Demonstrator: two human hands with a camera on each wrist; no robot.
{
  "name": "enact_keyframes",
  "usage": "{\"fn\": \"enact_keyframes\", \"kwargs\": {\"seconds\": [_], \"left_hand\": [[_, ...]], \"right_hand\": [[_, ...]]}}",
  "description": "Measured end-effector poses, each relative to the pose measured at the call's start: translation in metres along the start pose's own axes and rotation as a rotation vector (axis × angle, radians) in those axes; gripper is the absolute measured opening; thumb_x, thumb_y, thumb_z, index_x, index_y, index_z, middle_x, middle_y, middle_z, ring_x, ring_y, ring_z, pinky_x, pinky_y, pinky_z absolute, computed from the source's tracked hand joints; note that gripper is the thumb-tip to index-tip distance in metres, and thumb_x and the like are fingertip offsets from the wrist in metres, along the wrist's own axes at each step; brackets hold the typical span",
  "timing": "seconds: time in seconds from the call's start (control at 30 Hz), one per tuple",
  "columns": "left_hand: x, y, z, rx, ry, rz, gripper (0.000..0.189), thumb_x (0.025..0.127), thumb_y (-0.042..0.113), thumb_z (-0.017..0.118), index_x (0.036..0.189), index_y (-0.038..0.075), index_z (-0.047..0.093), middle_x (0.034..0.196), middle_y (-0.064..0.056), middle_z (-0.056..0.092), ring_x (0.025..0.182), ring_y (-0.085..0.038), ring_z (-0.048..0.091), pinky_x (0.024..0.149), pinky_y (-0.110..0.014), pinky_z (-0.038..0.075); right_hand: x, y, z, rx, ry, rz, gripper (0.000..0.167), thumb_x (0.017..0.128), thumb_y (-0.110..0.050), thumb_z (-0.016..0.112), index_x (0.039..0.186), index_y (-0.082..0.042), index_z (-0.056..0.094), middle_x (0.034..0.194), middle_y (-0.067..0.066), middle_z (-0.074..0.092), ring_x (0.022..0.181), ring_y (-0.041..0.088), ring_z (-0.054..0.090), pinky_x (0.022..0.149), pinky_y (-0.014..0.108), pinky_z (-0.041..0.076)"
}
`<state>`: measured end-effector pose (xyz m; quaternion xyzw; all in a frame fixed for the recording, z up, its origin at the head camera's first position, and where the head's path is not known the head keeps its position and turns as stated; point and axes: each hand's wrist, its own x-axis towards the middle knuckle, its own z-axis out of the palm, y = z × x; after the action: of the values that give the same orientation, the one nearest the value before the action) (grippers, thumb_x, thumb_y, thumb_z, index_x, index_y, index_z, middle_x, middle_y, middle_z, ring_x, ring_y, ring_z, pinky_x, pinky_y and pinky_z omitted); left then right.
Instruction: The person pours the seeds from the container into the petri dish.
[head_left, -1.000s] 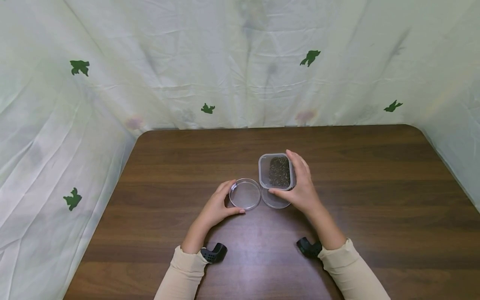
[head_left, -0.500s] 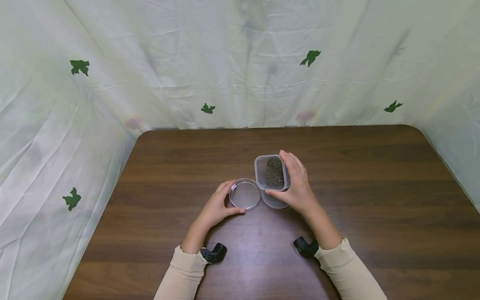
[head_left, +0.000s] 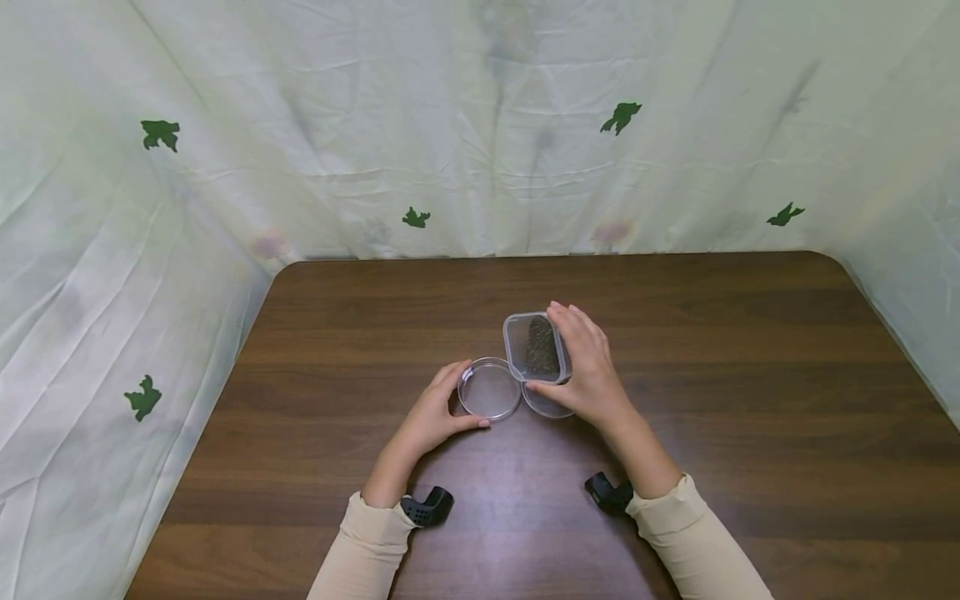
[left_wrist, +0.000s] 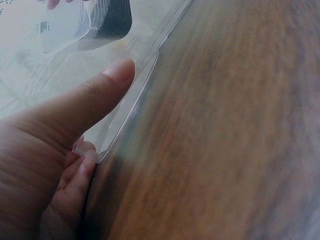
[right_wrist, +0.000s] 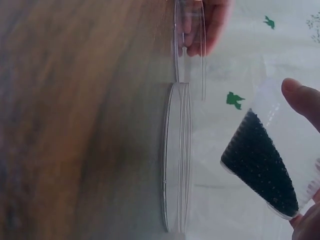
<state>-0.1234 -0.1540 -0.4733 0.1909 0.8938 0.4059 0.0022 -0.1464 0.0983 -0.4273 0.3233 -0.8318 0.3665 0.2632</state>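
Note:
A clear round petri dish [head_left: 491,392] lies on the table, and my left hand [head_left: 431,414] holds its side between thumb and fingers. Just right of it, a second clear round dish [head_left: 548,405] is partly hidden under a squarish translucent plastic tub [head_left: 517,340]. My right hand [head_left: 598,385] grips this tub by opposite sides, thumb in front and fingers behind. Inside, fine dark grains [head_left: 542,346] are heaped toward the right side. From the right wrist, the tub [right_wrist: 295,145] shows tilted and raised above the second dish [right_wrist: 176,160], its grains in a slanted wedge.
The brown wooden table [head_left: 360,325] has rounded far corners. A pale curtain [head_left: 480,125] with green bird-like shapes stands behind it and at the sides. Each wrist wears a black camera, such as the left one [head_left: 429,506].
My right hand has moved left with the tub and tipped it further toward the left dish. The dark patch of grains looks narrower. My left hand and its dish have stayed put.

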Motion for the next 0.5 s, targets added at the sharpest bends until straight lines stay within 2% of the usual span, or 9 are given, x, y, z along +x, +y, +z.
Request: {"fn": "enact_keyframes", "kwargs": {"seconds": [0.5], "left_hand": [[-0.0006, 0.0003, -0.0006, 0.000, 0.001, -0.002, 0.091, 0.061, 0.031, 0.082, 0.135, 0.001, 0.038, 0.132, -0.013, 0.040, 0.120, -0.024, 0.039, 0.099, -0.040, 0.031]], "right_hand": [[0.0040, -0.0047, 0.0017, -0.091, -0.035, -0.045, 0.103, 0.050, -0.025, 0.088, 0.135, -0.003, 0.034, 0.138, 0.012, 0.035, 0.128, 0.031, 0.025, 0.102, 0.047, 0.018]]}}
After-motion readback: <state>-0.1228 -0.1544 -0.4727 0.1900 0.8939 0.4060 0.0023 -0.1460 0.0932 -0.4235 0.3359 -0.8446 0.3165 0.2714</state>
